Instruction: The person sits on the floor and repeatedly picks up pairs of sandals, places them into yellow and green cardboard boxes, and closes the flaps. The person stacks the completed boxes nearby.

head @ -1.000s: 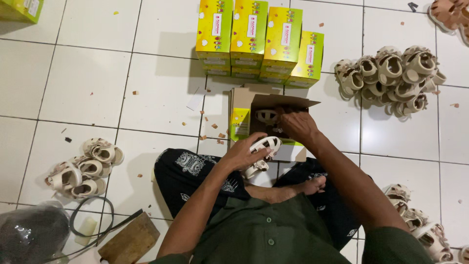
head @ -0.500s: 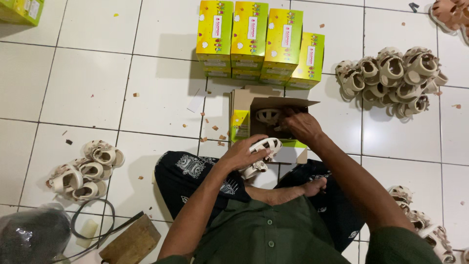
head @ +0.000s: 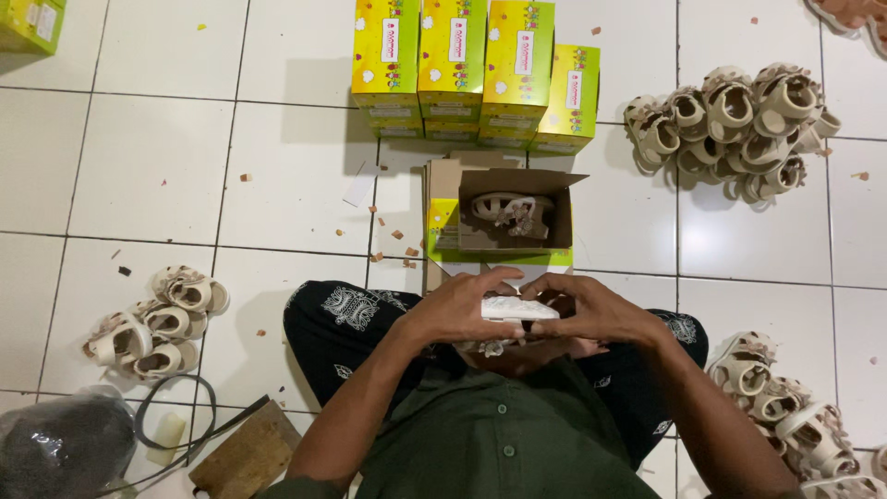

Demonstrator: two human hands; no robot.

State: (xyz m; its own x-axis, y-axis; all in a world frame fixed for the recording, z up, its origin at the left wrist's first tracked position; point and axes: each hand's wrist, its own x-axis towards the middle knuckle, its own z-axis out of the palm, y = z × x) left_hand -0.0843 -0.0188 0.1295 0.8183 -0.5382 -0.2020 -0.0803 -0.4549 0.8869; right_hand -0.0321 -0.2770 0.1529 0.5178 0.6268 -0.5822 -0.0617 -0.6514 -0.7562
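Note:
I sit cross-legged on a white tiled floor. My left hand (head: 455, 310) and my right hand (head: 591, 312) together grip a small cream sandal (head: 517, 308), sole up, held over my lap. In front of my knees lies an open cardboard shoebox (head: 510, 242) with yellow-green sides, and one cream sandal (head: 510, 209) lies inside it. Both hands are close to the box's near edge.
Several closed yellow-green shoeboxes (head: 462, 65) stand stacked behind the open box. Piles of cream sandals lie at the upper right (head: 739, 125), lower right (head: 785, 407) and left (head: 157, 319). A wooden block (head: 248, 457), a dark bag (head: 60, 453) and a cable (head: 176, 425) sit at lower left.
My right hand left the open box, where a sandal now lies, and came back to my lap. Both hands now hold the other sandal, which the left hand held alone before.

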